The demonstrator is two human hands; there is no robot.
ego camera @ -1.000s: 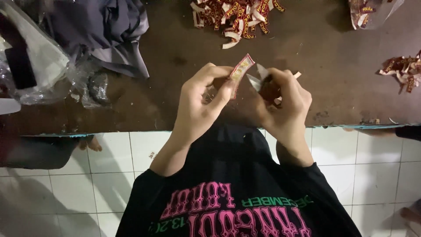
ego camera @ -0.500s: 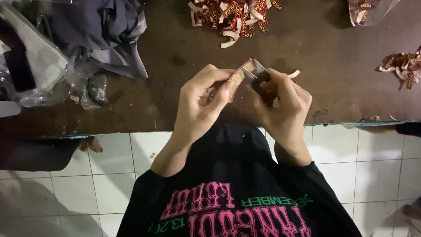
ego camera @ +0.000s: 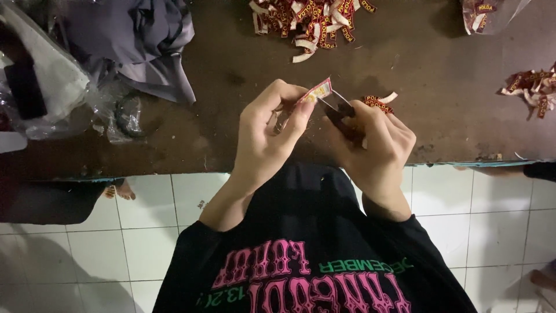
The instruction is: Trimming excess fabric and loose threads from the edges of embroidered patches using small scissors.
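My left hand [ego camera: 267,134] pinches a small red, white and yellow woven label [ego camera: 315,91] between thumb and forefinger, held up over the brown table [ego camera: 220,69]. My right hand [ego camera: 377,144] grips a small pair of dark-handled snips [ego camera: 336,107], with the metal blades touching the label's lower edge. Two or three loose red labels [ego camera: 377,102] lie on the table just beyond my right hand. Both hands are close together above the table's near edge.
A heap of red and white labels [ego camera: 307,23] lies at the far centre, another heap [ego camera: 531,88] at the right, and a clear bag with labels [ego camera: 485,11] at the top right. Grey cloth [ego camera: 139,40] and plastic bags [ego camera: 40,87] fill the left. A bare foot [ego camera: 119,190] shows on the tiled floor.
My hands have shifted slightly to the left. The label is tilted lower and the snips now sit against its edge.
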